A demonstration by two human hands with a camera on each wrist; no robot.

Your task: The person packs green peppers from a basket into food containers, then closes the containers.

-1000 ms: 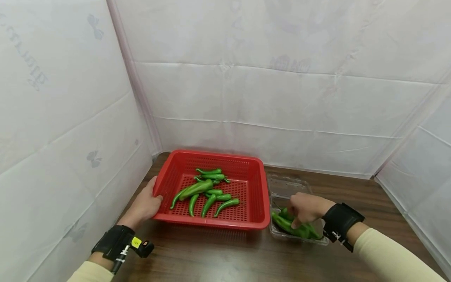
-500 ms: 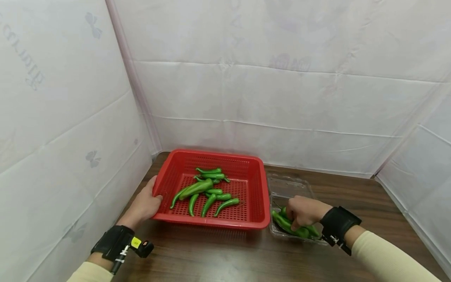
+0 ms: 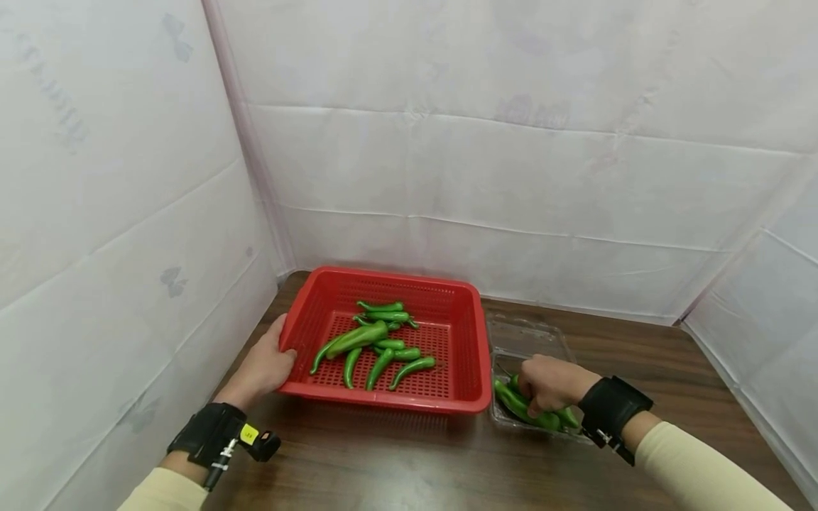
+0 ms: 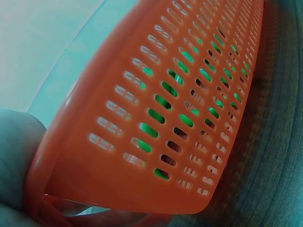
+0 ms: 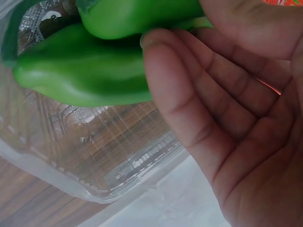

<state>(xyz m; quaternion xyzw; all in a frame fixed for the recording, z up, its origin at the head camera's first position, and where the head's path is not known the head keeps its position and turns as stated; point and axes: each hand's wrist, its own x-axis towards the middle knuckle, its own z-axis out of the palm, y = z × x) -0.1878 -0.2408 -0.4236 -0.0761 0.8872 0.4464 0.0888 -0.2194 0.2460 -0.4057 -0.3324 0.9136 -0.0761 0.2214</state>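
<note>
My left hand grips the left rim of a red plastic basket, thumb over the edge. Inside lie several green chili peppers, long and curved. In the left wrist view their green shows through the slots of the basket wall. To the right of the basket, my right hand reaches into a clear plastic container with green peppers in it. Its fingers and thumb close around the upper pepper, while another pepper lies just below. The fingers partly hide both.
The container's clear lid is folded back behind it on the brown wood-grain table. White sheeting walls the table at the back and both sides. The basket stands close to the back sheet.
My right hand has shifted slightly left and down within the container, then stayed there. My left hand keeps its hold on the basket; the head view tilts a little.
</note>
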